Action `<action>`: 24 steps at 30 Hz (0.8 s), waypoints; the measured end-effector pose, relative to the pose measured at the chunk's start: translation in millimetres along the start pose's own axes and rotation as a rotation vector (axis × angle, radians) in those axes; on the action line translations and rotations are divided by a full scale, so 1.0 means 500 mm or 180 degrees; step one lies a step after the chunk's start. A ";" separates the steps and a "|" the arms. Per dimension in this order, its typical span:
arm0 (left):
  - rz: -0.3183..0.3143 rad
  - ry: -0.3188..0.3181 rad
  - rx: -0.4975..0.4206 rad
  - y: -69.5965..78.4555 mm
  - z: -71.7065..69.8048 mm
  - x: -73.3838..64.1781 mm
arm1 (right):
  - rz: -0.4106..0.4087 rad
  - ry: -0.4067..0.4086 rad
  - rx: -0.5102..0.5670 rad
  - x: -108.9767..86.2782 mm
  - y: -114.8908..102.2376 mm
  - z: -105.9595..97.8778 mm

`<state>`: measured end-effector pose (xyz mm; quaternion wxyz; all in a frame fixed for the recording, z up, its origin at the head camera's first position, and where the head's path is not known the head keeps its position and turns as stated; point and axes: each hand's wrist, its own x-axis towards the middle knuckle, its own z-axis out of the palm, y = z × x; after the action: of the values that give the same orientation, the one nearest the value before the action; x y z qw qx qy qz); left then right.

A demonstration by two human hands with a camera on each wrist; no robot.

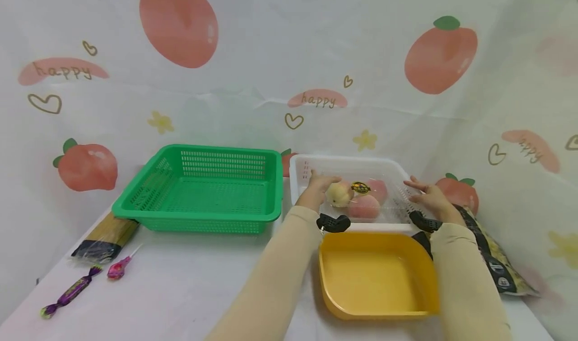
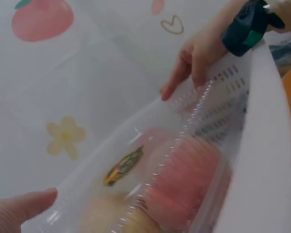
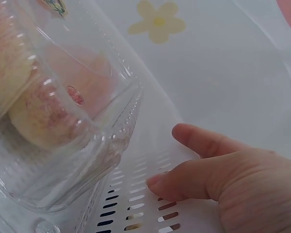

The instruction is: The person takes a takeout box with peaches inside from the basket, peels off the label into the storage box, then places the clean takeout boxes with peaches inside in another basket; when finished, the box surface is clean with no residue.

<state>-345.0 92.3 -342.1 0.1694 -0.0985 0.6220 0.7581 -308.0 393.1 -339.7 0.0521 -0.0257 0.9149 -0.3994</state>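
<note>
A clear plastic box of peaches [image 1: 364,207] with a dark label sits inside a white slotted basket [image 1: 311,163]. My left hand [image 1: 317,189] is at the box's left end, its thumb extended beside the plastic in the left wrist view; its other fingers are partly hidden. Over the right side of the basket is my right hand [image 1: 431,199], with thumb and forefinger extended. The right wrist view shows this hand [image 3: 233,179] apart from the box [image 3: 87,145], beside the basket's slotted wall [image 3: 140,189], with nothing held.
A green basket [image 1: 203,215] stands on the left. In front of the white basket is a yellow tub [image 1: 375,276]. At left lie a packet of sticks [image 1: 108,233], a lollipop [image 1: 119,268] and a purple wrapped candy [image 1: 72,292]. A dark bag [image 1: 492,256] leans at right.
</note>
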 end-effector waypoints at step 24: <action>-0.0025 -0.0057 0.0732 -0.030 0.000 0.028 | 0.0056 0.0039 0.0001 0.001 0.001 0.004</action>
<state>-352.5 96.8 -360.8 0.1881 -0.0741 0.7030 0.6819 -308.0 392.1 -341.4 0.0500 -0.0152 0.9154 -0.3992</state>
